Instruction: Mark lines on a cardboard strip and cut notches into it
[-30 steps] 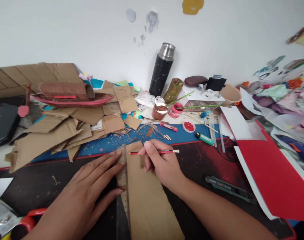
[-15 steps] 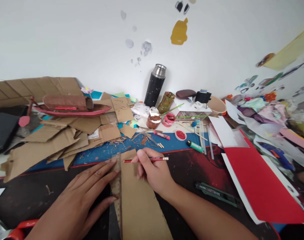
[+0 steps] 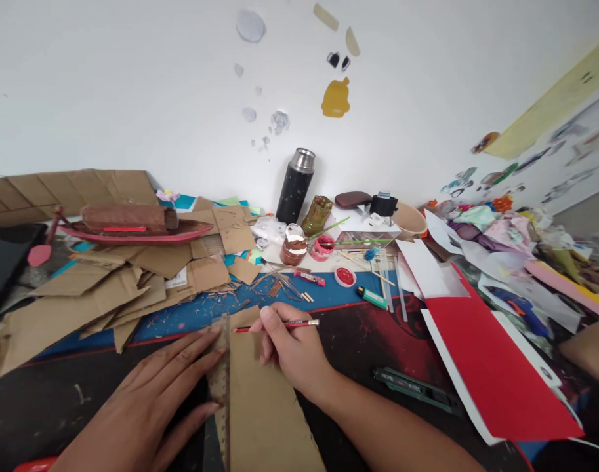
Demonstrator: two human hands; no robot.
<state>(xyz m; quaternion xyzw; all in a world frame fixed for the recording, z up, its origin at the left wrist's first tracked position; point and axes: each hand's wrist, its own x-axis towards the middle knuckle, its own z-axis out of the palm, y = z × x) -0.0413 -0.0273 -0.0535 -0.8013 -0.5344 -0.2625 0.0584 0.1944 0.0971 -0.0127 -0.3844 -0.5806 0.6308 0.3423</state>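
My left hand (image 3: 154, 383) lies flat with outstretched fingers, its fingertips resting on a clear ruler (image 3: 224, 393). That ruler runs lengthwise along the left edge of a long strip of brown cardboard (image 3: 267, 410). In my right hand (image 3: 294, 351) is a red and black pencil (image 3: 303, 323), gripped between thumb and fingers. The pencil lies nearly level above the far part of the strip, its point to the left, close to the ruler. Whether the tip touches the cardboard I cannot tell.
A model boat (image 3: 132, 226) sits on cardboard scraps (image 3: 82, 292) at the left. A black thermos (image 3: 295, 187) and paint jars (image 3: 294, 248) stand at the back. Right of my arm lie a green utility knife (image 3: 417, 388) and a red sheet (image 3: 500, 367).
The view has shifted, so everything on the table appears slightly lower and further left. Both hands, the ruler and the pencil keep nearly the same arrangement on the cardboard.
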